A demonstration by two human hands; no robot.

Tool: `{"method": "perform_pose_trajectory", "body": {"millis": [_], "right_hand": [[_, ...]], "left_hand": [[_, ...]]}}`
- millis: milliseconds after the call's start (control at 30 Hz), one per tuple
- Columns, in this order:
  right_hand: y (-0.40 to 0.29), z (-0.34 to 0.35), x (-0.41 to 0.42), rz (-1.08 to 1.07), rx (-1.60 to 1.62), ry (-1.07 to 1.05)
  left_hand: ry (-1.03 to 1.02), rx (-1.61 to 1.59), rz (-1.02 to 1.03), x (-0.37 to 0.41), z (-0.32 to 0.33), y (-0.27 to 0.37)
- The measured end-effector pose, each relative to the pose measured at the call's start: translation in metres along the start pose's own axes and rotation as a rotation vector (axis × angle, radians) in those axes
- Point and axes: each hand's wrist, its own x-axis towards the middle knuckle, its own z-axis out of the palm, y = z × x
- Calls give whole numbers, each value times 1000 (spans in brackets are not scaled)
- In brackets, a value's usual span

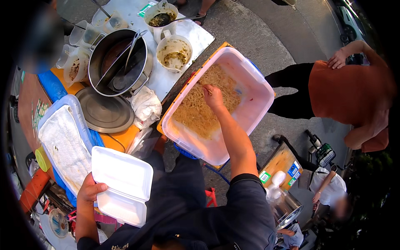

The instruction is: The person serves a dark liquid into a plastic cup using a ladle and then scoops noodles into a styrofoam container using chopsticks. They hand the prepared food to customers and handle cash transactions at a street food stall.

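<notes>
My left hand grips an opened white foam clamshell box by its left side, thumb over the edge near the hinge. The insides of both halves show, with no food in them. My right hand reaches into a pinkish translucent plastic tub. Its fingers are pinched together among pale yellow shredded strands, which look like thin noodles or shredded food. A finer, crumb-like layer lies on the tub's nearer side. What sits between the fingertips is mostly hidden by the hand.
Left of the tub stand a divided steel pot with tongs, a round metal lid, plastic jugs with food remnants, and a towel-covered bin. A person stands beyond the tub; a wooden board is at right.
</notes>
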Motion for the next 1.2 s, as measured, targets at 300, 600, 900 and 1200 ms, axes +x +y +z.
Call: {"method": "perform_pose_trajectory", "body": {"millis": [300,600,900,1200], "right_hand": [[76,-103,13,614,67,350],[136,-64,20,1065,864,590],[141,17,35,1262,1396,542],[149,6,3,1219,1719,581]], "left_hand": [[19,-123,-3,44,49,-1],[36,-20,-15,73,75,5],[27,-62,-67,70,78,1],[146,-86,134,148,113,21]]}}
